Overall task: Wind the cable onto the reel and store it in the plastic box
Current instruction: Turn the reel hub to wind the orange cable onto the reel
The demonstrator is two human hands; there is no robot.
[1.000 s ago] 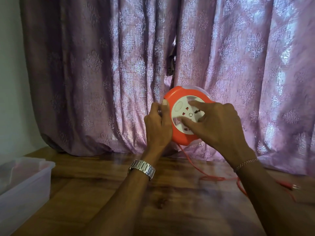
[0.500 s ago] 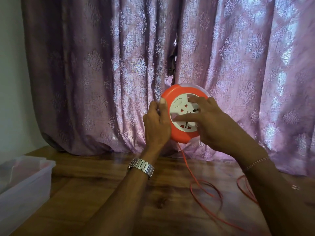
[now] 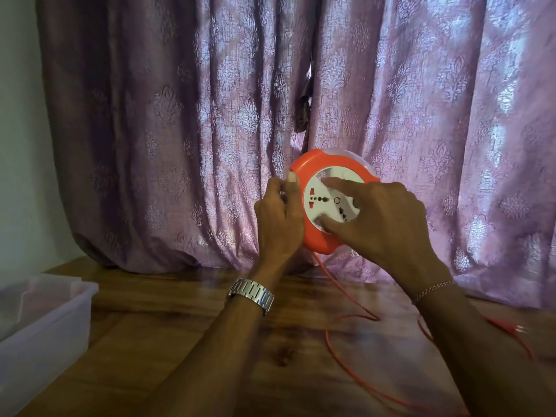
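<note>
I hold a round orange cable reel [image 3: 328, 164] with a white socket face upright above the wooden table. My left hand [image 3: 279, 218] grips its left rim. My right hand [image 3: 382, 224] lies on the white face, fingers pressed on it. A thin orange cable [image 3: 334, 284] hangs from the bottom of the reel and lies in loose loops on the table to the right. Its plug end [image 3: 517, 328] rests at the far right. The clear plastic box [image 3: 48, 323] stands open at the left edge of the table.
The wooden table [image 3: 186, 350] runs under my arms. A purple patterned curtain [image 3: 180, 130] hangs close behind the reel and touches the table's back edge. A pale wall is at the far left.
My right hand has turned the white face of the reel round. The loose cable loops on the table have shifted and shortened toward the reel. My left hand stayed on the rim.
</note>
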